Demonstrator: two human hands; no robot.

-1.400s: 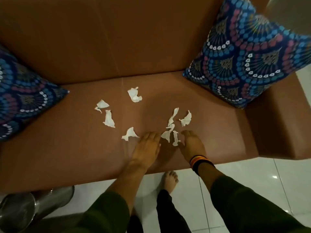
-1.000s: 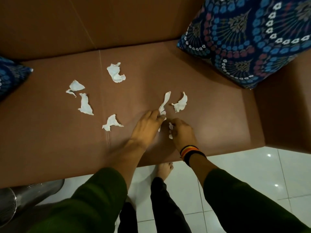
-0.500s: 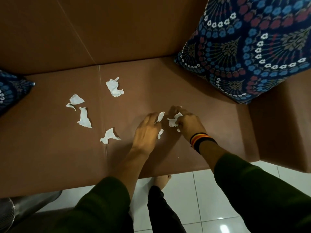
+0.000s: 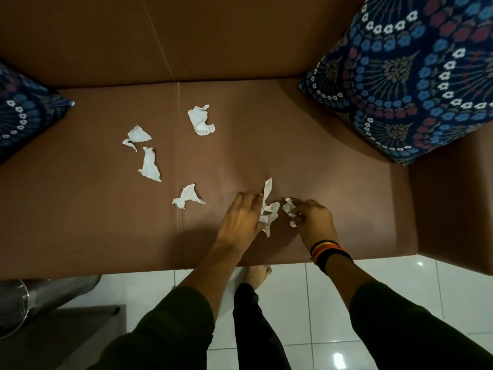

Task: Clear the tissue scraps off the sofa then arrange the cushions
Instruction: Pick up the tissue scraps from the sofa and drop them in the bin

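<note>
White tissue scraps lie on the brown sofa seat [image 4: 80,209]. My left hand [image 4: 240,222] pinches a long strip of tissue [image 4: 268,206] near the seat's front edge. Just to its right, my right hand [image 4: 313,222] grips smaller tissue scraps [image 4: 289,208]. Loose scraps lie further left: one near the seat seam [image 4: 188,196], two close together [image 4: 150,165] [image 4: 137,136], and one toward the backrest [image 4: 200,120]. A blue patterned cushion [image 4: 416,78] leans in the right corner. Another cushion [image 4: 24,113] shows at the left edge.
The sofa's right armrest [image 4: 453,209] stands beside my right hand. A metal bin [image 4: 40,295] sits on the white tiled floor [image 4: 293,295] at the lower left. My bare foot [image 4: 257,273] is under the seat's front edge.
Both hands have gathered the scraps that lay between them on the right of the seat and now hold them. The scraps on the left have not moved.
</note>
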